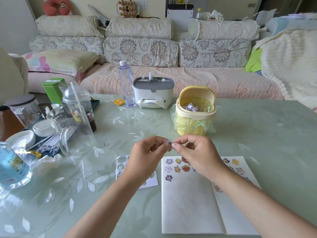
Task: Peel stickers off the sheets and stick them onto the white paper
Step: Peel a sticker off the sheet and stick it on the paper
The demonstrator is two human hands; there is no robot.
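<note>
1. While it hangs mid-frame above the table (pixel 257 134), 1 small purple sticker (pixel 169 142) is pinched by both the left hand (pixel 145 152) and the right hand (pixel 197 155), seemingly mid-peel.
2. The next move likely calls for pressing it onto a bare part of the white paper (pixel 188 203), lower right.

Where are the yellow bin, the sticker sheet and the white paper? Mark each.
yellow bin (pixel 195 115): head view, front rim.
sticker sheet (pixel 121 166): head view, left part.
white paper (pixel 188 203): head view, bare left page.
</note>
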